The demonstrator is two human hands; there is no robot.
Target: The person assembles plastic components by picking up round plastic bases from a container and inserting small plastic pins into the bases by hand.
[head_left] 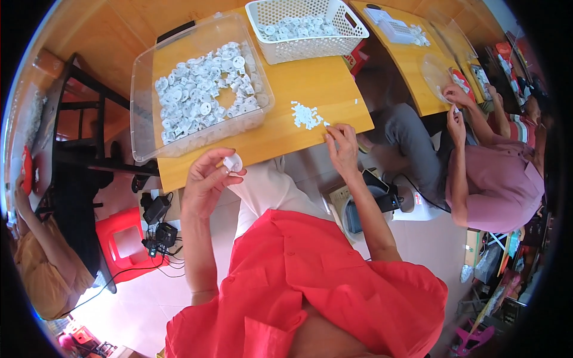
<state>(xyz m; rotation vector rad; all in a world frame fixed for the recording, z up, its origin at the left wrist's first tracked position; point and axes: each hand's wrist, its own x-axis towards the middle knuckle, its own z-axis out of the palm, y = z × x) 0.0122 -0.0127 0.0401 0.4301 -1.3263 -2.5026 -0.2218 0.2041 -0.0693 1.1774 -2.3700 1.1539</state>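
Observation:
In my left hand (206,179), thumb and fingers pinch a white round plastic part (233,162) just off the table's near edge. My right hand (342,149) reaches over the table, its fingertips drawn together beside a small heap of tiny white plastic pieces (305,117). One tiny piece lies right at those fingertips; whether something sits between them is too small to make out. A clear plastic bin (138,113) to the left holds many white round parts (200,95) like the one in my left hand.
A white perforated basket (310,49) with more white parts stands at the back of the wooden table (298,80). Two people work at the right, by another table (400,65); a person's arm shows at far left. Below are a red stool (119,241) and black adapters with cables (158,224).

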